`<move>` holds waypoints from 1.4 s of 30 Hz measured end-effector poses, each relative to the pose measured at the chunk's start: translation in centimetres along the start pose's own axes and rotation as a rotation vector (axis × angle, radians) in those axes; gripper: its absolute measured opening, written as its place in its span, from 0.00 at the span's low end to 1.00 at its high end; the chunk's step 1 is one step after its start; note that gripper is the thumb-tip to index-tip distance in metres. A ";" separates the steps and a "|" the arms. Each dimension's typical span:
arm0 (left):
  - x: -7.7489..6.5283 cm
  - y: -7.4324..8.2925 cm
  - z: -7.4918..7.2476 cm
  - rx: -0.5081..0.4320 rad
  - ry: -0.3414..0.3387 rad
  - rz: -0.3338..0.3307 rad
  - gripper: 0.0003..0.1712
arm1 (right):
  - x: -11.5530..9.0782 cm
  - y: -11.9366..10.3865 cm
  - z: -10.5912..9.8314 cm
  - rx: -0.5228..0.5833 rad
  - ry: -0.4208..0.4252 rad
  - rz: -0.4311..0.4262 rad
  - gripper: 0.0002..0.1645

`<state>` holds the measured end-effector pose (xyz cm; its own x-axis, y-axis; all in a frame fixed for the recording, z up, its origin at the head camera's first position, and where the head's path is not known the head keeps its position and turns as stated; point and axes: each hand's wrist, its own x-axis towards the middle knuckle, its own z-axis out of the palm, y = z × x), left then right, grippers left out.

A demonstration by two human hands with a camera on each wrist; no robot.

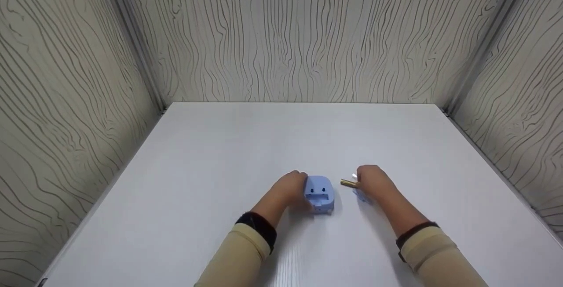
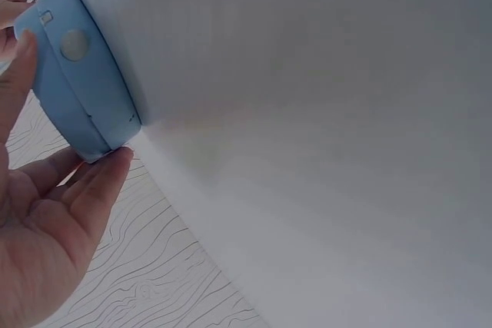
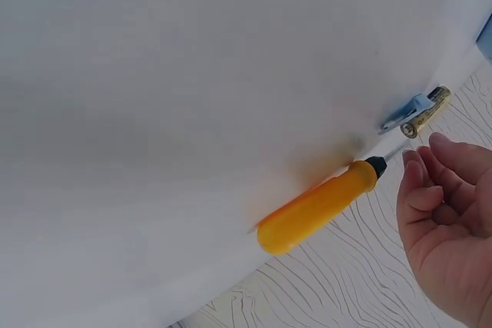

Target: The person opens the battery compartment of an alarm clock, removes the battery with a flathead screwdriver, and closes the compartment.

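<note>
Gripping the blue box by its left side with the left hand. Spreading thumb and fingers only as far as the box requires: setting the thumb against the near end, curling the fingers round the far end. Locating the box on the near half of the white table, about midway between left and right.

Exposing an open recess in the near part of the box: facing upward and showing a pale blue interior. Showing two small dark spots on the far side of the recess. Showing a round pale disc on the side of the box turned toward the left wrist camera.

Holding the right hand to the right of the box, bending the fingers partway toward the thumb. Being unable to tell whether pinching anything or only hovering beside it.

Finding a gold battery outside the box, between the box and the right hand. Finding a small blue piece just beside the battery, overlapping it in the right wrist view. Finding a yellow-handled screwdriver farther from the box than the battery, pointing its shaft toward the right fingertips.

Wearing beige sleeves with dark cuffs. Bordering the table on the far side with a wood-grain wall.
</note>
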<state>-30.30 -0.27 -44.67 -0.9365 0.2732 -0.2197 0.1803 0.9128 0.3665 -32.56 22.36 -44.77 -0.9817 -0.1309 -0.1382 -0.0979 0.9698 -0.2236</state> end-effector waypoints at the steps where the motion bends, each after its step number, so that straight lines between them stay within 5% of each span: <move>1: 0.0 0.0 0.0 -0.003 -0.002 -0.004 0.51 | -0.1 0.0 -0.1 0.011 -0.005 0.003 0.05; 8: 0.1 0.0 -0.1 -0.010 -0.010 -0.018 0.49 | -0.9 -0.1 0.0 0.081 -0.104 0.083 0.11; 18: 0.1 -0.2 0.0 -0.032 -0.003 -0.016 0.50 | -1.8 0.0 0.5 -0.036 -0.119 0.078 0.08; 28: 0.1 -0.2 0.3 -0.028 0.012 0.000 0.50 | -2.0 -0.5 0.1 -0.162 -0.015 -0.041 0.06; 42: -0.2 0.1 -0.1 -0.046 -0.008 -0.017 0.50 | -3.3 -5.4 -1.1 -0.107 0.093 -0.178 0.07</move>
<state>-30.09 -0.32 -44.53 -0.9369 0.2605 -0.2330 0.1504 0.9023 0.4040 -28.92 17.82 -42.10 -0.9578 -0.2872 -0.0147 -0.2828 0.9500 -0.1326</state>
